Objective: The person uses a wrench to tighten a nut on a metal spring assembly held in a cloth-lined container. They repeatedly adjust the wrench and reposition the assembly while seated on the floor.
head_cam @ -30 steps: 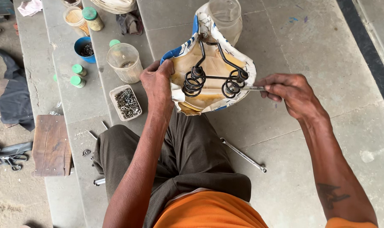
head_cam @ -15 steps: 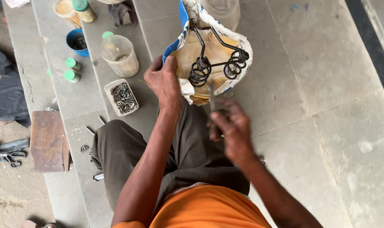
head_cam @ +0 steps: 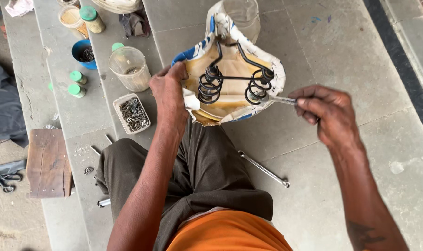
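Upturned on our knee, a worn bicycle saddle [head_cam: 230, 79] with a white-and-blue torn cover and two black coil springs sits underside up, so its frame faces us. Our left hand [head_cam: 170, 90] is closed over the saddle's near left edge, thumb on top and fingers curled under the rim, which seems meant to steady it against the leg. Our right hand [head_cam: 330, 111] is pinched shut on a slim silver metal tool [head_cam: 279, 99], its tip touching the right-hand coil [head_cam: 257, 88], a grip that looks suited to working a fastener at the spring's base; which kind of tool it is we cannot tell. On the grey stone steps [head_cam: 351, 56] beside our leg lies a long silver spanner [head_cam: 263, 168], kept within reach. To our left the containers stand in a loose group: a shallow white rectangular tray [head_cam: 132, 113] full of dark screws and bolts, a clear plastic tub [head_cam: 129, 69] with a little dark matter at the bottom, a blue bowl [head_cam: 82, 52] holding dark small parts, and a green-lidded jar [head_cam: 91, 19] of yellowish contents. Two small green-capped bottles [head_cam: 76, 83] stand near them. A clear plastic jar [head_cam: 241, 16] stands just behind the saddle's nose, contents unclear. A flat brown wooden block [head_cam: 48, 162] rests lower down.
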